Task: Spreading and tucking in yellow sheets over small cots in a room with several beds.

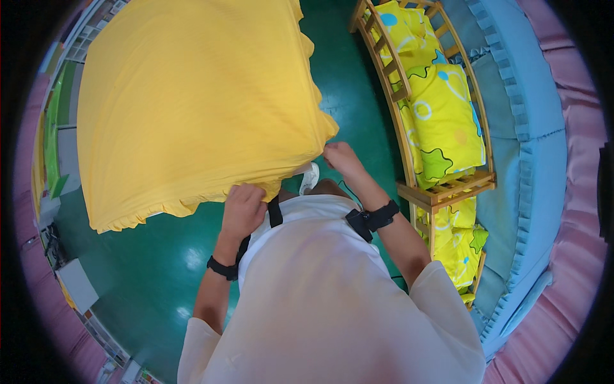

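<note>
Large yellow cotton sheet with a frilled hem [192,102] held up and spread before me, above the glossy green floor [147,269]. My left hand [243,206] fists closed on its lower edge; my right hand [340,158] pinches the near corner, fingers tight on the cloth. To my right, a small wooden slatted cot [441,189] with yellow patterned bedding [444,118], beside a blue padded mat [531,160].
</note>
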